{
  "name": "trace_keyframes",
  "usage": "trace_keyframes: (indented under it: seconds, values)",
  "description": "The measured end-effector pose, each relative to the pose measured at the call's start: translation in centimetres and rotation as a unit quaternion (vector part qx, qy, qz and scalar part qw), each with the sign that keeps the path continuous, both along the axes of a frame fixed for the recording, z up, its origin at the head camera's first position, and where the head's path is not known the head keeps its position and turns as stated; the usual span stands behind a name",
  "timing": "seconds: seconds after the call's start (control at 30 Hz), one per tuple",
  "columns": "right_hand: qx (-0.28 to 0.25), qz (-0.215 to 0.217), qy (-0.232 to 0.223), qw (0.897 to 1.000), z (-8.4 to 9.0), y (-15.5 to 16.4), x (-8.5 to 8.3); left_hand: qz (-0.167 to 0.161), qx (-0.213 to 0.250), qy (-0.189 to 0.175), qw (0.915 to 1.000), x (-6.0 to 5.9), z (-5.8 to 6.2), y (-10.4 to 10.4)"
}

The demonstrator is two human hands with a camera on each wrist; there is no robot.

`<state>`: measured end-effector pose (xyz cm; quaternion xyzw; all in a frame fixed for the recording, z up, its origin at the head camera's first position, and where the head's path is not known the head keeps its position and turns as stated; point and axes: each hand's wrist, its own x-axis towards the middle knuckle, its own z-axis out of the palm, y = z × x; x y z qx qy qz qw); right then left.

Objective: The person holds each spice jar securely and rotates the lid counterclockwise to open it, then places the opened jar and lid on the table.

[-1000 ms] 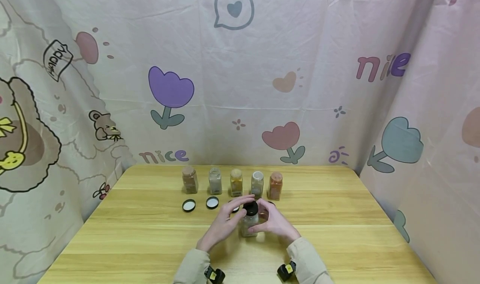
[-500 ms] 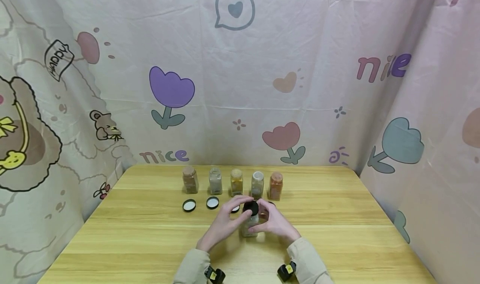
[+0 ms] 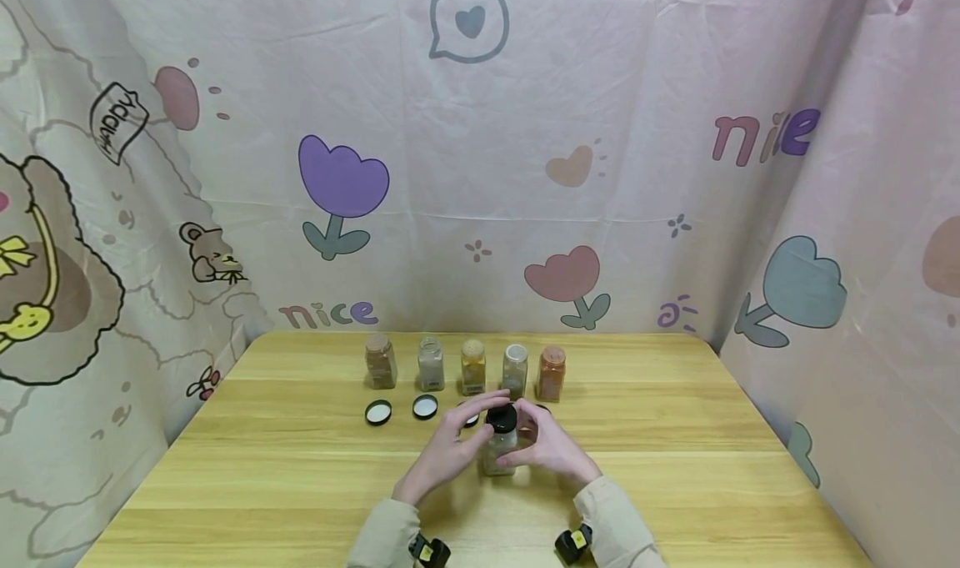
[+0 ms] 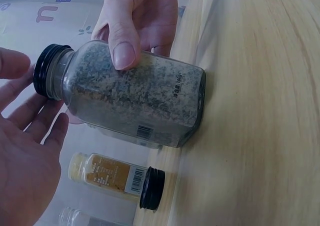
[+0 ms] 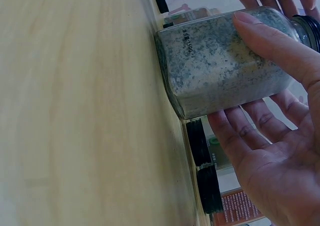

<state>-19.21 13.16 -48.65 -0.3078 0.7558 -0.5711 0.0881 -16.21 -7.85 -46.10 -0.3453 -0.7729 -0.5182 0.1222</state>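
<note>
Desk (image 3: 262,476): pale wood-grain top, smooth, rectangular, spanning the view.
Room: wrinkled pink curtain (image 3: 600,92) on three sides, printed with tulips, hearts, a bear and "nice".
Back row: five uncapped spice jars (image 3: 465,364), square-shouldered clear bodies with brown, grey, yellow, pale and red powders.
Loose lids (image 3: 378,411): two round black caps with white liners lie left, in front of the row; others are partly hidden by the hands.
Left hand (image 3: 447,447): fingers relaxed and spread beside the cap; palm open in the wrist view, not gripping.
Held jar (image 3: 499,444): upright on the desk centre, clear glass, speckled grey-green seasoning, ribbed black cap (image 3: 502,418).
Right hand (image 3: 550,444): thumb and fingers curl round the jar's body.
Change: the cap sat tilted half a second ago; now it sits level.
</note>
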Motion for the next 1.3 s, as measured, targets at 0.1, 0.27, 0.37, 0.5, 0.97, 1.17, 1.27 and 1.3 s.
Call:
trace_keyframes:
  seconds: [0.1, 0.27, 0.37, 0.5, 0.97, 1.17, 1.27, 1.3]
  values:
    - [0.000, 0.000, 0.003, 1.000, -0.03, -0.02, -0.02, 0.002, 0.000, -0.008, 1.0000, 0.08, 0.08, -0.05]
    - [0.001, -0.001, 0.006, 1.000, -0.08, 0.00, -0.03, 0.011, 0.002, -0.006, 0.9999, 0.13, 0.14, -0.12]
    - [0.003, -0.001, 0.007, 1.000, -0.07, 0.04, -0.01, 0.019, 0.003, 0.006, 0.9998, 0.04, 0.03, -0.09]
    - [0.003, 0.002, 0.006, 1.000, -0.07, 0.08, 0.00, 0.037, 0.002, 0.012, 0.9993, -0.06, -0.13, 0.00]
    - [0.005, -0.003, 0.004, 1.000, -0.12, 0.08, -0.02, 0.003, 0.001, 0.004, 1.0000, 0.04, 0.28, 0.04]
    - [0.010, -0.009, 0.011, 1.000, -0.15, 0.10, -0.06, 0.003, -0.004, 0.000, 1.0000, 0.07, 0.33, 0.01]
    - [0.009, -0.007, 0.015, 1.000, -0.17, 0.10, -0.11, 0.010, -0.004, -0.001, 0.9999, 0.09, 0.34, 0.00]
    - [0.008, -0.005, 0.016, 1.000, -0.19, 0.09, -0.13, 0.012, -0.004, -0.001, 0.9999, 0.09, 0.33, -0.01]
